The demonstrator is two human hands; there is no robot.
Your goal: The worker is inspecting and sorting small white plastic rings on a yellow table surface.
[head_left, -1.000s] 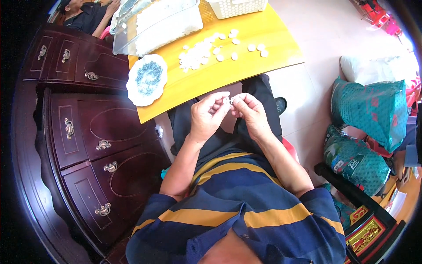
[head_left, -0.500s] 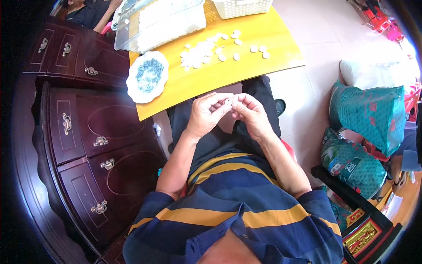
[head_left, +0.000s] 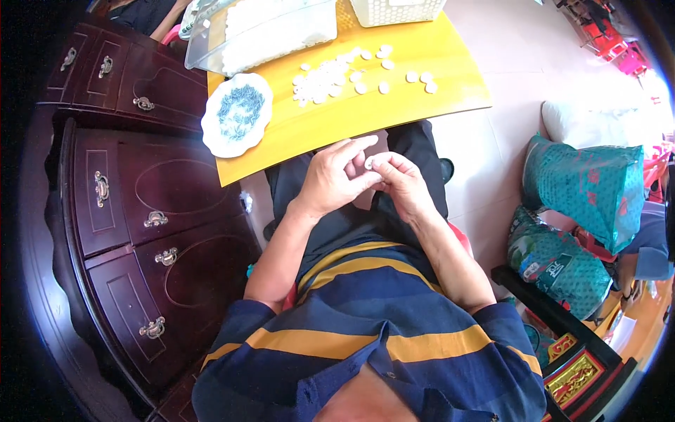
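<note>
Pinching 1 disc (head_left: pixel 369 162) in right hand (head_left: pixel 405 184) | holding left hand (head_left: pixel 330 177) close by, with thumb and fingers apart | facing table (head_left: pixel 436 56) with plate (head_left: pixel 223 146)

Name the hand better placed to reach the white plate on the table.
Probably the left hand: it is nearer the white plate and looks open, while the right hand pinches a small white piece.

- A navy shirt (head_left: pixel 380 299) is covering the torso — yellow stripes (head_left: pixel 309 344) are crossing it.
- Short sleeves (head_left: pixel 513 327) are showing yellow bands.
- The collar (head_left: pixel 318 388) is lying open.
- Dark trousers (head_left: pixel 415 141) are covering the legs.
</note>
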